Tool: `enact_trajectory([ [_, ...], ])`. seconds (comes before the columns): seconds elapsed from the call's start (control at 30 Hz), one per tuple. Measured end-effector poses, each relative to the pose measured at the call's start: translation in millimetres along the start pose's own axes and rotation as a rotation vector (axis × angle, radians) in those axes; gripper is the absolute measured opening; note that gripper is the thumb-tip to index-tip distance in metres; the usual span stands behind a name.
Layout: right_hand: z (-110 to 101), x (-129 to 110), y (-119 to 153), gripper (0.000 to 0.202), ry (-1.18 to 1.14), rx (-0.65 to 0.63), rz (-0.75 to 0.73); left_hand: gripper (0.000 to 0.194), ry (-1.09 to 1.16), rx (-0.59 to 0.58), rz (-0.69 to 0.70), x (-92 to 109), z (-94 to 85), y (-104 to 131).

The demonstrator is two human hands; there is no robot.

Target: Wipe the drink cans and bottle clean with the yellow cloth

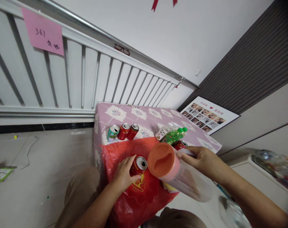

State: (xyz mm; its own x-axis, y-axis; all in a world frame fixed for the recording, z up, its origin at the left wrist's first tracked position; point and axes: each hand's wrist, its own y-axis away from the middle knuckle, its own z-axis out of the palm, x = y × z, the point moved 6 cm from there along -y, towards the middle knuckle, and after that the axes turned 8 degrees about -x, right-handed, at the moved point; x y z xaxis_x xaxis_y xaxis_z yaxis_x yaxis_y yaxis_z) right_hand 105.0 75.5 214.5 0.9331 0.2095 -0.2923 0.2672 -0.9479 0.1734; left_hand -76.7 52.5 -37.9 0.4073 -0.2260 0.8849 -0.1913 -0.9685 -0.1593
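Note:
A red drink can [141, 163] with its top opened stands on a red plastic sheet [125, 148]. My left hand [125, 172] is closed around the can's side, thumb and fingers on either side of it. My right hand [193, 158] grips the handle of a clear plastic pitcher [191, 180] with an orange lid [161, 160]. The pitcher is tilted, its lid end close to the can's right side. I cannot make out any stream between them. Another red can [180, 144] is partly hidden behind the pitcher and my right hand.
On the flowered tablecloth [144, 114] stand a green can [113, 132], two red cans [124, 131] and green-capped bottles [173, 135]. A white radiator [125, 79] runs along the wall behind. A photo board [209, 115] leans at the right.

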Motion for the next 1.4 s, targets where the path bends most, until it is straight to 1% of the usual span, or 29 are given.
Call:
enact_trajectory([
  [0.37, -0.5, 0.0, 0.3, 0.054, 0.015, 0.021, 0.008, 0.085, 0.001, -0.004, -0.01, -0.3, 0.4, 0.2],
  [0.6, -0.6, -0.5, -0.1, 0.053, 0.023, 0.007, 0.011, 0.084, 0.003, 0.002, -0.005, 2.2, -0.9, 1.1],
  [0.9, 0.6, -0.1, -1.2, 0.054, 0.055, 0.004, -0.005, 0.085, 0.004, 0.0, 0.0, 0.7, 0.1, 0.5],
  [1.13, -0.1, 1.0, -0.7, 0.051, 0.024, 0.019, 0.007, 0.085, 0.003, -0.002, 0.0, 1.6, -0.3, 0.6],
  [1.33, 0.7, -0.3, -0.7, 0.051, 0.005, -0.004, -0.021, 0.084, -0.003, -0.014, -0.018, 1.8, -0.8, 0.7],
  [1.4, -1.1, 0.2, -0.7, 0.05, -0.007, 0.032, -0.029, 0.084, -0.004, -0.016, -0.017, 2.0, -0.9, 0.6],
])
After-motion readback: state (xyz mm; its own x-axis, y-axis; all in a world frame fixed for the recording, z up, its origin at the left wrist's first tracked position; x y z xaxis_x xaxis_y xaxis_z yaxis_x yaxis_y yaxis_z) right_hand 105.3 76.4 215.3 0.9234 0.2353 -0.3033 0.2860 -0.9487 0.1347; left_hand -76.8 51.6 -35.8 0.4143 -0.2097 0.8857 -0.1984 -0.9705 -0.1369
